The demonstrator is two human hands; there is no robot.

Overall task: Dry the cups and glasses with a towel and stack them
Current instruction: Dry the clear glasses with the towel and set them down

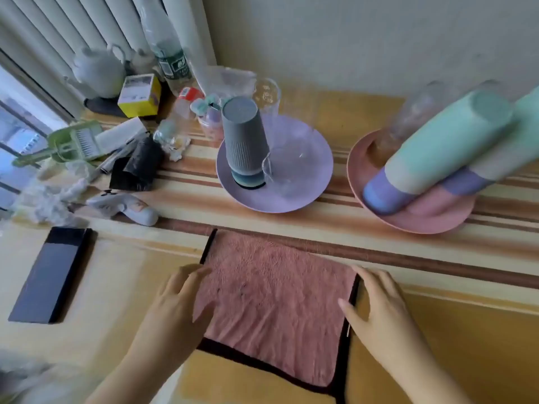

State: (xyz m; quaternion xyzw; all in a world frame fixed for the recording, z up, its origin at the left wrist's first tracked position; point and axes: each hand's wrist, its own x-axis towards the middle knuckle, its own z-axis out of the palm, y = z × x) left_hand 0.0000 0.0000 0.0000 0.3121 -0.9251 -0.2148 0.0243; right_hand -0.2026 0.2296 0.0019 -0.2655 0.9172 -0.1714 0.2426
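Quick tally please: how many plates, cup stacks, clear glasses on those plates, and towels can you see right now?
Plates: 2, the purple plate and the pink plate
Cup stacks: 3, the grey stack and two mint-topped stacks
Clear glasses on plates: 2, a low glass and a tall glass
Towels: 1, the pink towel
Total: 8

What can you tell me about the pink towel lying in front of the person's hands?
The pink towel looks like fuzzy, soft cloth with a dark border along its edges. It lies spread flat on the striped tabletop, nearest the camera, slightly rumpled, with no cup on it. The left hand rests on its left edge and the right hand on its right edge, fingers fairly straight.
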